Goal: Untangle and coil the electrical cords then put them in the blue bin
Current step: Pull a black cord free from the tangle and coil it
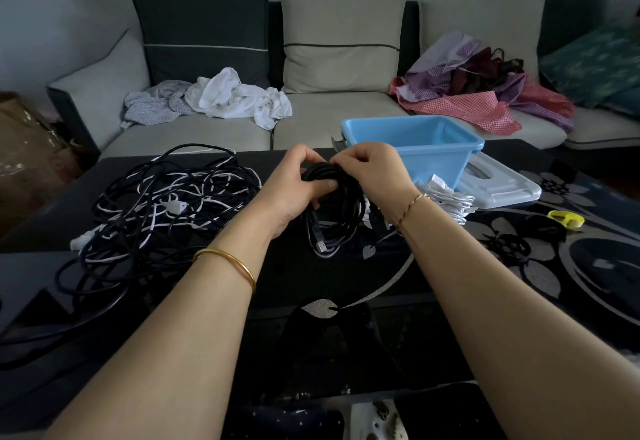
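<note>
Left hand grips black coil mid-frame so loops hold; right hand pinches its top, probably securing. Blue bin waits just behind; tangled cords lie left.

I am holding both forearms forward, left hand gripping a black coiled cord, right hand pinching its top.

A coiled black cord hangs upright, gripped by the left hand and right hand. Tangled cords, black and white, sprawl left on the worktop. A white bundle lies beside the open blue bin.
</note>
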